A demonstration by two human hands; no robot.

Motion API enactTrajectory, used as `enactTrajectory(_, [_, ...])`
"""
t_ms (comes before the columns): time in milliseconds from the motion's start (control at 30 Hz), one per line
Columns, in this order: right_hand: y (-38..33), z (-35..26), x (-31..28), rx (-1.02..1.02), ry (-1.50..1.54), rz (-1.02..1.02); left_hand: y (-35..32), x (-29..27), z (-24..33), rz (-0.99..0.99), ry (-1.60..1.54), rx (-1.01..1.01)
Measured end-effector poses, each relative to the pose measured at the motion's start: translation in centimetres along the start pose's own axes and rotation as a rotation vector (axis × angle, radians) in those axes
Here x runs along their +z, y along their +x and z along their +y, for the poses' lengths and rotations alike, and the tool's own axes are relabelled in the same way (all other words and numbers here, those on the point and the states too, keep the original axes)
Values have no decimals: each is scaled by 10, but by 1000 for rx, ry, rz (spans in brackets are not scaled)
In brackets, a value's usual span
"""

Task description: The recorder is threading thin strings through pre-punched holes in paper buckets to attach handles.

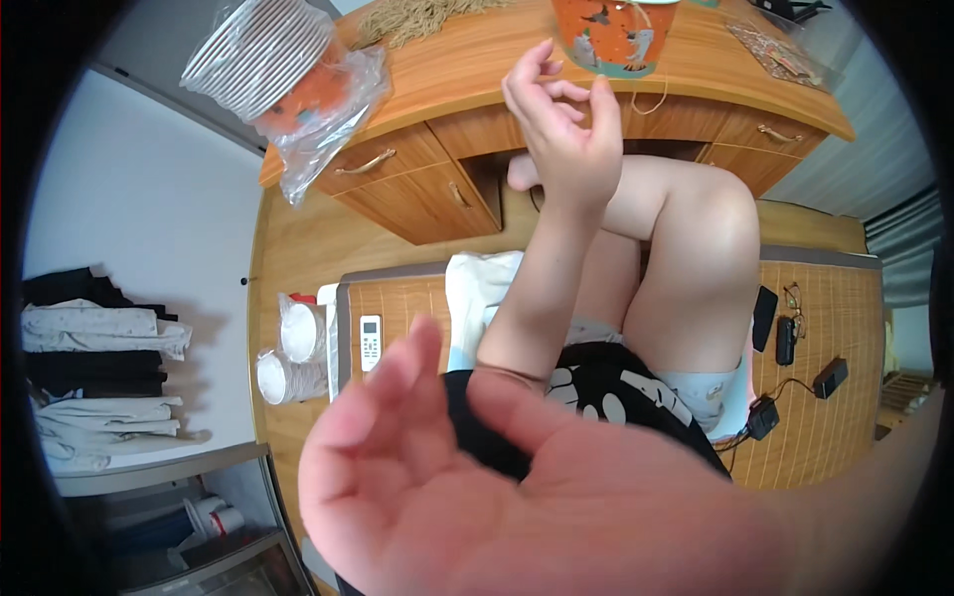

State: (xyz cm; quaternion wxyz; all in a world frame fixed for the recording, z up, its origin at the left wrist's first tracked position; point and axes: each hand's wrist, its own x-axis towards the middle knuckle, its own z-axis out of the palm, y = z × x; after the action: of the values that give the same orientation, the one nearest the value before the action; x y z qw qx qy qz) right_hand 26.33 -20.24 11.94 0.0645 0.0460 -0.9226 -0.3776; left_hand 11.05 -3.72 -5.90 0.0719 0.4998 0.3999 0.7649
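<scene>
My left hand (564, 124) is raised before the desk, just below an orange paper bucket (614, 38) with printed figures and a teal base. Its fingers are loosely bent, with the thumb apart and nothing held. The bucket stands near the desk edge, its top cut off by the picture, and a thin cord loop (650, 99) hangs beside it over the edge. Close to the camera, my right hand (477, 487) reaches in from the right, palm showing, fingers loosely curled and apart. It is blurred and holds nothing visible.
A plastic-wrapped stack of paper buckets (263, 65) sits at the desk's left end, near a bundle of tan cords (422, 18). A plastic packet (780, 52) lies right. On the mat are a remote control (371, 343), glasses (796, 308) and cabled devices (762, 418).
</scene>
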Motion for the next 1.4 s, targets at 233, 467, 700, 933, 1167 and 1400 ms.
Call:
enactTrajectory(233, [0,9,13,-54,-77,-30,8,-5,-9,62,30,-10])
enactTrajectory(467, [-4,32,34,-54,-189,-110,15,-9,-30,47,243,90])
enactTrajectory(700, [-13,44,43,633,407,-183,48,-33,-24,-149,418,324])
enactTrajectory(933, [-30,81,147,1401,771,224,100,1,-25,-400,513,508])
enactTrajectory(1167, [-9,90,259,1524,695,659,125,24,-30,-549,595,676])
enactTrajectory(1400, [-13,83,285,1415,744,717,134,32,-41,-527,579,800])
